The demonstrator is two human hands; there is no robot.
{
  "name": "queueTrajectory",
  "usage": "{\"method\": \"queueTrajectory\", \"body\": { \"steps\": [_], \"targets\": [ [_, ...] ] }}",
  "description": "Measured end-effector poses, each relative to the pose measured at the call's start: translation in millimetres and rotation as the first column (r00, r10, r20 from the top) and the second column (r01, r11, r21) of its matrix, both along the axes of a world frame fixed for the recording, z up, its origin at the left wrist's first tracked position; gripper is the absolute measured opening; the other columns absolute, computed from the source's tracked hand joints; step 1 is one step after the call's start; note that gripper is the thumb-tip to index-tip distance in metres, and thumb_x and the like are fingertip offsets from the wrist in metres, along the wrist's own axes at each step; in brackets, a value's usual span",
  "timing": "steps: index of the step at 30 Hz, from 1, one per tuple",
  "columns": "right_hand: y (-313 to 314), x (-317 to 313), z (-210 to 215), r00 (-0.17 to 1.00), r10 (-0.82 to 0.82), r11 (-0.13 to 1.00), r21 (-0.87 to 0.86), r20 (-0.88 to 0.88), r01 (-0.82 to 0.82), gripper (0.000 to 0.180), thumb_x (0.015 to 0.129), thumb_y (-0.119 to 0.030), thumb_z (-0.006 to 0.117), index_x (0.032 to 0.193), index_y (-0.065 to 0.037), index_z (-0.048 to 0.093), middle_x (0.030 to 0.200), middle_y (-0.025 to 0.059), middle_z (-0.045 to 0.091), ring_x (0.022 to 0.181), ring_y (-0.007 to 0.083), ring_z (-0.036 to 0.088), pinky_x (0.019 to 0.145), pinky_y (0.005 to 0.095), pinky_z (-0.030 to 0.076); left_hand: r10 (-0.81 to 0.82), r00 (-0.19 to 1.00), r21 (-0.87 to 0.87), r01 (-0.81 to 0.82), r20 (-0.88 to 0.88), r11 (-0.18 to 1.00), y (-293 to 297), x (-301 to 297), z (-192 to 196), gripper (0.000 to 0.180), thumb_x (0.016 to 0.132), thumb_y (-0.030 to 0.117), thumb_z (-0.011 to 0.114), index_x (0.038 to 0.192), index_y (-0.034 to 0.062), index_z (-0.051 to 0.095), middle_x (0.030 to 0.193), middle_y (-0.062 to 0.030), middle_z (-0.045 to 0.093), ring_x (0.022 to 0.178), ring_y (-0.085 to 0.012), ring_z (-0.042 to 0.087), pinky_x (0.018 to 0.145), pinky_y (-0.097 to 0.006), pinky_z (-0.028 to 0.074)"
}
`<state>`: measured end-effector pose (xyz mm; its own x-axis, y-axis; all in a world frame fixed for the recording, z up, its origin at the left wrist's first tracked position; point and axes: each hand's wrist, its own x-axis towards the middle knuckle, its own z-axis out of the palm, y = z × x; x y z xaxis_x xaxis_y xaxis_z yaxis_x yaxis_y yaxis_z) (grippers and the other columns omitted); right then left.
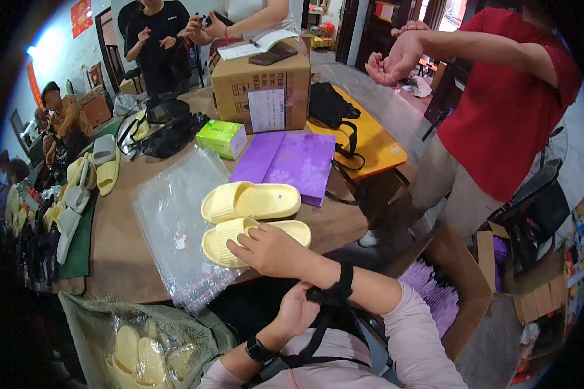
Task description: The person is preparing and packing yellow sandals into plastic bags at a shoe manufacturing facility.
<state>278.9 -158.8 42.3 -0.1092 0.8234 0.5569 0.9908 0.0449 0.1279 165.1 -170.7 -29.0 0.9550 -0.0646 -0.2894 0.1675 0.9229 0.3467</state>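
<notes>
A pair of pale yellow slide slippers lies side by side on the brown table. My right hand (269, 249) rests palm down on the nearer slipper (220, 246), its fingers apart over the ribbed strap. The farther slipper (272, 200) lies just beyond it. My left hand (297, 310), with a dark watch (261, 350) on its wrist, is closed on the black wrist strap (344, 280) around my right wrist. Left of the slippers are flat clear plastic bags (175, 220). Behind them is a flat purple package (285, 165).
A cardboard box (261, 87) stands at the table's back, beside a green tissue box (222, 137). More slippers (107, 172) lie at left. A sack (87, 324) holds bagged yellow slippers. Purple packages (431, 295) fill an open carton at right. A person in red (499, 117) stands nearby.
</notes>
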Motion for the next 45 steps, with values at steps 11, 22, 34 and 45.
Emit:
{"method": "queueTrajectory", "body": {
  "steps": [11, 22, 34, 45],
  "targets": [
    [1, -12, 10, 1.0, -0.001, 1.0, -0.007, 0.024, 0.001, 0.038, 0.075, -0.017, 0.055, 0.111, -0.003, 0.057, 0.084, 0.005, 0.058, 0.075, 0.0179, 0.058, 0.065, 0.0298, 0.046, 0.078, 0.996, 0.151, -0.07, -0.042, 0.986, 6, 10, -16, 0.037, 0.097, 0.021, 0.037, 0.127, 0.0012, 0.047, 0.13, -0.0084, 0.051, 0.12, -0.0213, 0.046, 0.105, -0.038, 0.033],
    [6, -27, -14, 0.88, 0.017, 1.0, 0.007, -0.474, -0.015, 0.025, 0.075, -0.007, 0.064, 0.099, -0.002, 0.062, 0.088, 0.0129, 0.064, 0.079, 0.0311, 0.061, 0.072, 0.04, 0.048, -0.051, 0.998, 0.762, 0.007, 0.035, 0.648, 43, -24, -2, 0.035, 0.092, 0.009, 0.052, 0.125, -0.0021, 0.05, 0.122, -0.008, 0.056, 0.114, -0.0151, 0.049, 0.1, -0.03, 0.036],
    [5, 11, -49, 0.759, -0.209, 0.964, -0.002, -0.616, 0.264, 0.033, 0.078, -0.007, 0.057, 0.108, 0.004, 0.051, 0.106, 0.0186, 0.054, 0.103, 0.036, 0.048, 0.092, 0.0432, 0.036, -0.077, 0.865, 0.817, -0.435, 0.496, 0.379, 97, -120, 115, 0.025, 0.097, 0.02, 0.048, 0.109, 0.0001, 0.058, 0.1, -0.0045, 0.059, 0.096, -0.0115, 0.054, 0.088, -0.026, 0.042],
    [3, 29, -57, 0.819, -0.378, 0.915, -0.04, -0.432, 0.402, 0.035, 0.088, -0.024, 0.053, 0.11, 0.003, 0.056, 0.104, 0.0208, 0.06, 0.103, 0.0392, 0.053, 0.09, 0.0459, 0.041, 0.089, 0.904, 0.743, -0.396, 0.417, 0.539, 121, -110, 73, 0.025, 0.099, 0.019, 0.045, 0.11, -0.0003, 0.057, 0.102, -0.0039, 0.059, 0.093, -0.0109, 0.053, 0.086, -0.025, 0.043]
  ]
}}
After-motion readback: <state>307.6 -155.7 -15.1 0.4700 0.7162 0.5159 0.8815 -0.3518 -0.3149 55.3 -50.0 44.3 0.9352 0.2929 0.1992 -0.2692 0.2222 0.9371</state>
